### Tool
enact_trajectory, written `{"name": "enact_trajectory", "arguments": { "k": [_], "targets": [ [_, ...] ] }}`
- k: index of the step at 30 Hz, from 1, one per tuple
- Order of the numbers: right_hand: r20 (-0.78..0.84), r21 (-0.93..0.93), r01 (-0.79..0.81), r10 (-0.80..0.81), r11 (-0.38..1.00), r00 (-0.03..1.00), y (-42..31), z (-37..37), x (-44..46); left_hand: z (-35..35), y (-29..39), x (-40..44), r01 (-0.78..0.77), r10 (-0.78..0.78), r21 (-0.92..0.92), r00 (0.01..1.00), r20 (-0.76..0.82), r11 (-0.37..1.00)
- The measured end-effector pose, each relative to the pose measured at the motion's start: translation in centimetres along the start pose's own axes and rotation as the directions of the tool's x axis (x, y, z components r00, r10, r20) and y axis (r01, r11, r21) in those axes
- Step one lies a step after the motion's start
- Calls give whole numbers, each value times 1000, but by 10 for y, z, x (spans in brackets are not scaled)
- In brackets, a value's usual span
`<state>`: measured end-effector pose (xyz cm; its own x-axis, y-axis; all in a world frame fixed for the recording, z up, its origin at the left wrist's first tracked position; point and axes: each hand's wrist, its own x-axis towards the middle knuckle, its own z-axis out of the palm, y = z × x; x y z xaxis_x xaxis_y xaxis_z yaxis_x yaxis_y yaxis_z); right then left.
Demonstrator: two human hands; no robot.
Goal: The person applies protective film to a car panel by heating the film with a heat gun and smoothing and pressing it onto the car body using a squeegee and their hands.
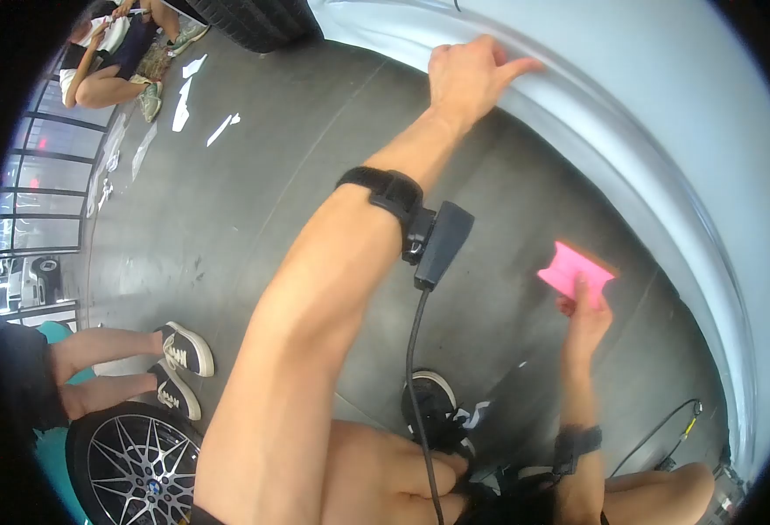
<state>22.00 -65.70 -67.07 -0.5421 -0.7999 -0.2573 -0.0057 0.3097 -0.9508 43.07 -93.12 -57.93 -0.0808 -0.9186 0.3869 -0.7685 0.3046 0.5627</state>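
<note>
My left hand [472, 77] is at the lower edge of a light blue car body panel [665, 105], its fingers curled against the surface and its thumb stretched to the right. What those fingers hold, if anything, is hidden. Lower right, my right hand [588, 322] grips a pink squeegee [573, 269] with a brownish edge, held above the grey floor and apart from the panel. Both wrists wear black straps; the left one carries a black device [444, 245] with a cable hanging down.
A loose wheel [144, 472] lies at lower left beside a seated person's legs [109, 350]. Another person [114, 61] crouches at top left near white scraps [184, 96]. A tyre [258, 19] is at the top. A thin cable [665, 429] runs at lower right.
</note>
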Motion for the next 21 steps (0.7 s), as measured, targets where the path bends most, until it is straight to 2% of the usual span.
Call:
{"name": "enact_trajectory", "arguments": {
  "k": [1,3,7,9,13,15,18,21],
  "targets": [
    [2,1,-1,1,1000,1000,1,3,-4,2,-2,0,1,-1,3,1000,0,1000],
    [29,38,-100,99,994,995,0,8,-10,7,-7,0,-12,12,-31,1000,4,999],
    [21,119,-146,145,982,989,-2,7,-11,16,-1,-3,16,-17,-92,1000,-10,996],
    [15,146,-140,139,979,990,5,2,-10,24,13,-15,77,-77,-3,990,-116,997],
    [-24,186,-165,172,969,985,11,-7,-9,19,17,-9,144,-144,-3,985,-93,990],
    [-32,205,-179,189,962,981,14,-10,-9,12,11,-6,118,-121,-63,991,-48,991],
    [-53,237,-201,219,951,974,15,-13,-10,7,7,-3,100,-100,-34,995,-16,994],
    [-63,254,-220,243,942,968,15,-12,-12,8,6,-4,22,-21,15,998,-65,1000]
  ]
}}
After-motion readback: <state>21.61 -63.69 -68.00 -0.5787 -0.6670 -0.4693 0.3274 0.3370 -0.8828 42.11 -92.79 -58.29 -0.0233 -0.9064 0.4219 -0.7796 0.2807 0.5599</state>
